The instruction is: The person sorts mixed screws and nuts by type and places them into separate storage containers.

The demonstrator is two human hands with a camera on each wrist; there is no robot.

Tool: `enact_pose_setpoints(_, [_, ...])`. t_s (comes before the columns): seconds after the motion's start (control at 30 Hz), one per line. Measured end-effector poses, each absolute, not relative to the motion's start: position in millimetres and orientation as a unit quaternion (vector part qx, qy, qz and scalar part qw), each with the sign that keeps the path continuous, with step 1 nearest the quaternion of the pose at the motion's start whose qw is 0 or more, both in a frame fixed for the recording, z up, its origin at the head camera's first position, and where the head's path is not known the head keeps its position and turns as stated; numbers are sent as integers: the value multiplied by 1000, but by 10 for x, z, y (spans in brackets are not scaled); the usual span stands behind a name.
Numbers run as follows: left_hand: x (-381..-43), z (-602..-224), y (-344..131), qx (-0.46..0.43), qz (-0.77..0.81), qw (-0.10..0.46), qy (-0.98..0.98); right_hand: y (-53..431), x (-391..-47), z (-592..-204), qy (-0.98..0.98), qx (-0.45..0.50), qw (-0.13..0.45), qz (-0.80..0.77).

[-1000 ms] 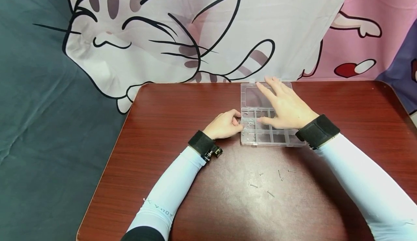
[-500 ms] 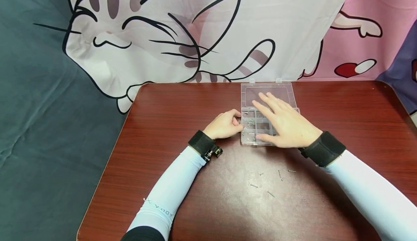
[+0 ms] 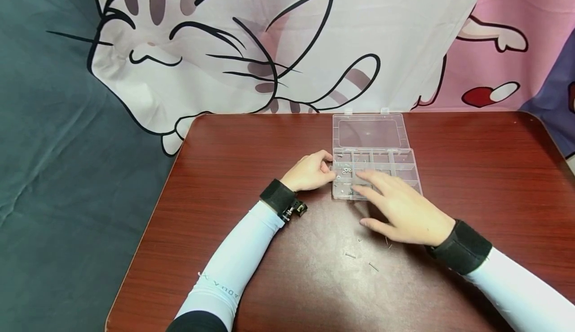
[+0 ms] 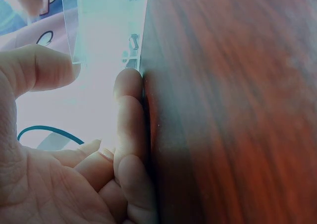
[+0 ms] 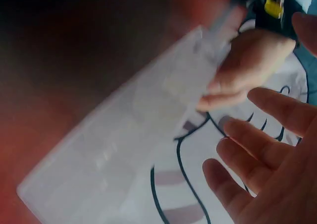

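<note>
A clear plastic compartment box (image 3: 406, 174) lies on the table with its lid (image 3: 370, 131) folded back. At its left end, my left hand (image 3: 310, 172) grips the side wall. The left wrist view shows the thumb (image 4: 54, 70) and index fingertip (image 4: 129, 83) at that end of the box, spread across it. My right hand (image 3: 400, 209) is spread with fingers straight and holds nothing; in the head view it overlaps the box's front edge and the table before it. Small metal nuts (image 3: 346, 171) and other bits sit in the left compartments.
Loose screws (image 3: 374, 267) lie on the dark red wooden table (image 3: 251, 137) in front of the box, some partly hidden by the right hand. A cat-print cloth (image 3: 296, 27) hangs behind the table's far edge.
My right hand has moved back from over the lid and compartments toward the near side, uncovering the lid and right compartments. The left hand and box have stayed put.
</note>
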State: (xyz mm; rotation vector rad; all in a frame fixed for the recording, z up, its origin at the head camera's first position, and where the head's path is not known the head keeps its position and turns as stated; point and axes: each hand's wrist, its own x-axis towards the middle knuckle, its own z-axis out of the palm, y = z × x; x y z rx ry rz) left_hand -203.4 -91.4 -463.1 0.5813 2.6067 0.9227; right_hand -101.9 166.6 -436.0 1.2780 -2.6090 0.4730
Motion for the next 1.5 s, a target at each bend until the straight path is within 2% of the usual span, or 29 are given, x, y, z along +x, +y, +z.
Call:
enact_pose_setpoints(0.17, [-2030,-4621,-905,202,323,159,911,1629,-813,-4479,-864,466,97,164])
enact_pose_setpoints(0.5, [-2038,-4640,-902,204,316,152,914,1532,-557,-4683,-833,509,131,174])
enact_pose_setpoints(0.83, [-2041,-4653,-911,205,315,150,914,1436,-519,-4715,-839,493,148,177])
enact_pose_setpoints(1.5, [-2037,-4646,-919,206,319,153,912,1317,-580,-4707,-858,475,122,153])
